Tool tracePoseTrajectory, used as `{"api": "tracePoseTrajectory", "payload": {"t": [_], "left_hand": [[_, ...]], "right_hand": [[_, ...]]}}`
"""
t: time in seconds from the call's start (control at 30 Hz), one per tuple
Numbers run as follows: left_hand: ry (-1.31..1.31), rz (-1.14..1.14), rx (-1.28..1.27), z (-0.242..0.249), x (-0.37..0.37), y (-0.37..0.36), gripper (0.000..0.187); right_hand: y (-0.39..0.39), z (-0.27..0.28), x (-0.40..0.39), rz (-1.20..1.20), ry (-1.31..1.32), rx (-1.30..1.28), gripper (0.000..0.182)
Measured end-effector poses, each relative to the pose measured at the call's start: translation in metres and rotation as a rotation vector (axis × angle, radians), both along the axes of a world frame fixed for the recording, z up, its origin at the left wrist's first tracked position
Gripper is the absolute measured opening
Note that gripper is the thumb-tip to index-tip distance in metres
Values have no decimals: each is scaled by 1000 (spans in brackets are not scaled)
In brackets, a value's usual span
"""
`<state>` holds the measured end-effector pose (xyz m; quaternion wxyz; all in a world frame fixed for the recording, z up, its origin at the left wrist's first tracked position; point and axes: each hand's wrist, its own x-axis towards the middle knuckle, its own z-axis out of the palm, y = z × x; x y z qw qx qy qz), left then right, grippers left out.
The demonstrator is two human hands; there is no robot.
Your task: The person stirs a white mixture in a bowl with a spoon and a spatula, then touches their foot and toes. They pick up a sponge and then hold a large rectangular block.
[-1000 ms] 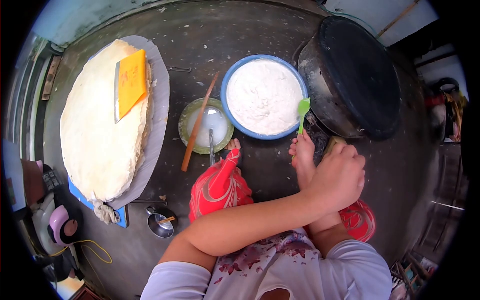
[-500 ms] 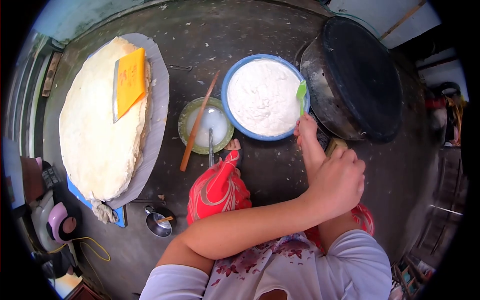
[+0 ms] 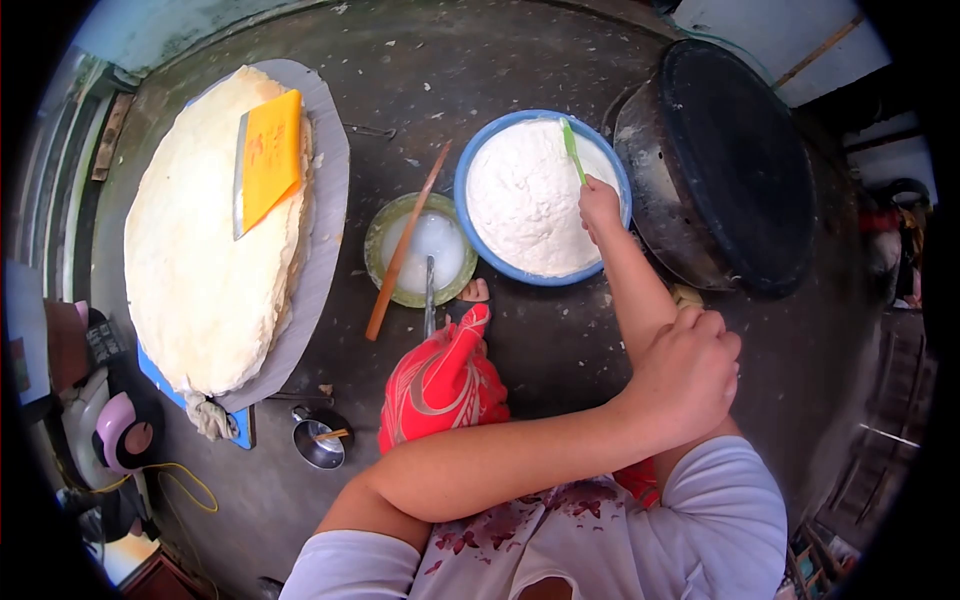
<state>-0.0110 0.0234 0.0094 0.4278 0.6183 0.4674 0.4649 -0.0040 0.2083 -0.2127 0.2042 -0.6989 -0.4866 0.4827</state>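
Note:
My right hand [image 3: 600, 207] is closed round the handle of a green plastic spoon [image 3: 571, 142], over the near right part of a blue basin [image 3: 463, 200]. White, lumpy batter or dough [image 3: 525, 190] fills the basin, and the spoon's head overlaps its far edge. My left arm crosses in front of my body. Its hand [image 3: 690, 368] is closed on my right forearm [image 3: 643, 290], with the fingers curled and their undersides hidden.
Left of the basin, a green bowl [image 3: 375, 255] holds milky liquid and a metal handle; a wooden stick [image 3: 405, 245] lies across it. Stacked pale sheets [image 3: 190, 250] bear a yellow scraper [image 3: 270, 160]. A black-lidded pan [image 3: 740, 170] stands right, a small metal pot [image 3: 320, 455] near left.
My right hand has moved up and left with the green spoon, from the basin's right rim to over the white contents. My left hand stays on the right arm. The view has shifted slightly.

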Motion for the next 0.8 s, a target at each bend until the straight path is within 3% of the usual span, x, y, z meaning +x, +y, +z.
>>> {"api": "tracePoseTrajectory", "payload": {"t": [0.03,0.1,0.13,0.2,0.33,0.4,0.43,0.5,0.53,0.67,0.8], "left_hand": [[0,-3,-2,0,0,0,14],[4,-8,-2,0,-1,0,14],[10,4,11,-1,0,1,13],[15,12,28,-1,0,1,13],[20,19,35,0,-1,1,13],[29,29,48,0,-1,2,12],[30,25,55,0,-1,2,12],[31,22,62,-1,-1,0,12],[34,21,65,-2,1,-1,13],[44,-9,34,1,1,-1,13],[52,-2,27,-1,2,2,14]], "right_hand": [[5,-9,-1,0,3,-3,37],[15,-32,1,261,-331,230,36],[12,-26,1,260,-330,232,36],[1,2,5,582,-643,325,33],[-15,26,24,519,-655,354,33],[-21,5,45,300,-461,430,34],[-19,-16,60,303,-461,430,34],[-15,-56,86,36,-123,230,33],[-29,-12,76,-122,87,29,34],[-20,-2,75,-208,153,-62,35],[7,-3,57,-92,146,-24,36]]}}
